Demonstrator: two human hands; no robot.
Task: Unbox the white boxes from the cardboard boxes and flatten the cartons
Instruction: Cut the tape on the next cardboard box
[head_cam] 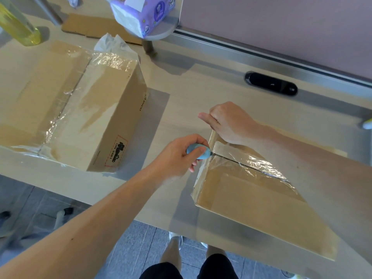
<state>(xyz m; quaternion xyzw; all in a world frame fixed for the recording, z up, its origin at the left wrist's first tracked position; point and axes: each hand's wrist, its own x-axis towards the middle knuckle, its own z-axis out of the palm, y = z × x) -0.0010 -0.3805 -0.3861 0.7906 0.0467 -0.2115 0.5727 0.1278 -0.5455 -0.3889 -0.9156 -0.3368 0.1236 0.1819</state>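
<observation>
Left hand (177,156) grips a blue cutter (198,151) against the taped carton (251,198); just beyond it, right hand (227,121) clutches the carton's edge

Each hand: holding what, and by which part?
Left hand grips the blue cutter by its handle. Right hand grips the carton at its top edge beside the seam.
</observation>
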